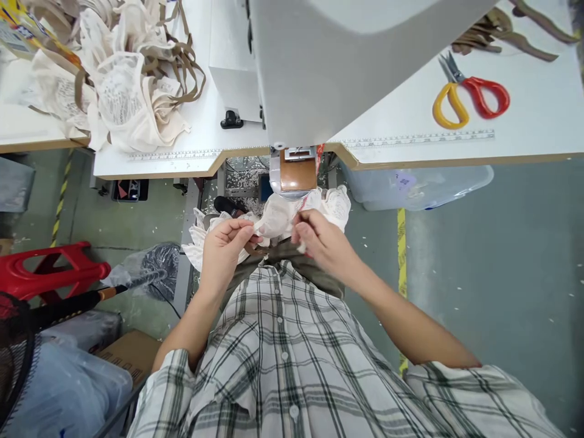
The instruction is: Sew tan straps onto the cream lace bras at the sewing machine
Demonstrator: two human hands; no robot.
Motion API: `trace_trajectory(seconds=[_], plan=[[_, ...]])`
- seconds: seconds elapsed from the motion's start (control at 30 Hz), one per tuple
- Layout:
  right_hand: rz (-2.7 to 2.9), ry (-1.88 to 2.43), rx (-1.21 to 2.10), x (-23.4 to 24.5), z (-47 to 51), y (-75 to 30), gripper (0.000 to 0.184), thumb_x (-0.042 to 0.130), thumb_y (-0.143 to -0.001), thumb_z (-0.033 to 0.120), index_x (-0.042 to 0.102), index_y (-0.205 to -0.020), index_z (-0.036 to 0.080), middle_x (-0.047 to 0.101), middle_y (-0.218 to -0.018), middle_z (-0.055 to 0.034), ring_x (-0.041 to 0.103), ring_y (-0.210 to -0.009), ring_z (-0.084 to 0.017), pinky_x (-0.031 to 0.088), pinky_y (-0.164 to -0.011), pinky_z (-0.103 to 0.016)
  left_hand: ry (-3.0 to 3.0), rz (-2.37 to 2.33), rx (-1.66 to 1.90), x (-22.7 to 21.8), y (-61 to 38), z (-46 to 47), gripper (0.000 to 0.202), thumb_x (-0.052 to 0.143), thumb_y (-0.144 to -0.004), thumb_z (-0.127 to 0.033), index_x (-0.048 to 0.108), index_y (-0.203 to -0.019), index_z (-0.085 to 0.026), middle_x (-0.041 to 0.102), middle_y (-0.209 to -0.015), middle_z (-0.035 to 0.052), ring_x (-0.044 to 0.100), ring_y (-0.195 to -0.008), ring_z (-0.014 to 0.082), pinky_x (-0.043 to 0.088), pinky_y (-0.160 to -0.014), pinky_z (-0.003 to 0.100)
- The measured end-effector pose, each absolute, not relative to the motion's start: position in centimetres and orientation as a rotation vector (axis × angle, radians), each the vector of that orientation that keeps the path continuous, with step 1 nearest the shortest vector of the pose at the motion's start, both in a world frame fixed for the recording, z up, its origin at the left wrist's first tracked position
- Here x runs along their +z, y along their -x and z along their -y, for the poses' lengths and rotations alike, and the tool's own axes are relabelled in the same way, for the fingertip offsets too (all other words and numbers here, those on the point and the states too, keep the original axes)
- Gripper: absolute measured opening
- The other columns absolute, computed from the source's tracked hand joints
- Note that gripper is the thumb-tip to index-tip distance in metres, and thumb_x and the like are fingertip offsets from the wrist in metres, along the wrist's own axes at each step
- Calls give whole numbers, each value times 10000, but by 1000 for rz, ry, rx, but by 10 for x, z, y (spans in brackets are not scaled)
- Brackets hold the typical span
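Note:
A white lace bra (275, 217) hangs over my lap, just below the front end of the sewing machine (298, 176). My left hand (230, 238) is closed, its thumb and forefinger pinching the bra's left edge. On the other side of the bra, my right hand (319, 240) has its fingers curled inward at the fabric. A bit of white and a bit of red show beneath those fingers, too small to make out. More white lace (336, 205) spreads over my lap on both sides of my hands.
Lace bras with brown straps (123, 97) are heaped on the white table (196, 161) at the left. Red-and-yellow-handled scissors (472, 97) lie at the right, beyond a ruler strip. A red stool (50, 271) stands at left; a clear plastic bin (420, 185) sits under the table.

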State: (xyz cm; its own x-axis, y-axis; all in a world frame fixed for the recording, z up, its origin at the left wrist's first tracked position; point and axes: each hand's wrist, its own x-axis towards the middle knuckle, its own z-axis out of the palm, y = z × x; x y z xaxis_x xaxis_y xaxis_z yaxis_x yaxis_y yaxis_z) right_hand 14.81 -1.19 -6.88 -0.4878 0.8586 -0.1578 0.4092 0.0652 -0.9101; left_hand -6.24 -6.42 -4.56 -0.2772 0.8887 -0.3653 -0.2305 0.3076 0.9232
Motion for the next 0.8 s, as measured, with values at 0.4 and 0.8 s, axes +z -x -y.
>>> trace_trajectory(seconds=[0.4, 0.8], plan=[[1987, 1208, 1489, -40, 36, -109, 130, 449, -998, 275, 567, -976, 225, 702, -709, 44, 632, -585, -123, 407, -599, -266, -848, -1570, 1268, -38, 53, 70, 122, 738, -824, -279, 724, -894, -180, 749, -755, 13, 723, -680, 153, 622, -656, 261], [2028, 1251, 1456, -41, 34, -107, 150, 448, -999, 273, 567, -924, 219, 701, -713, 46, 611, -616, -124, 373, -609, -258, -956, -1656, 1248, -39, 52, 71, 124, 720, -837, -276, 722, -909, -175, 753, -772, 19, 732, -688, 162, 633, -676, 278]])
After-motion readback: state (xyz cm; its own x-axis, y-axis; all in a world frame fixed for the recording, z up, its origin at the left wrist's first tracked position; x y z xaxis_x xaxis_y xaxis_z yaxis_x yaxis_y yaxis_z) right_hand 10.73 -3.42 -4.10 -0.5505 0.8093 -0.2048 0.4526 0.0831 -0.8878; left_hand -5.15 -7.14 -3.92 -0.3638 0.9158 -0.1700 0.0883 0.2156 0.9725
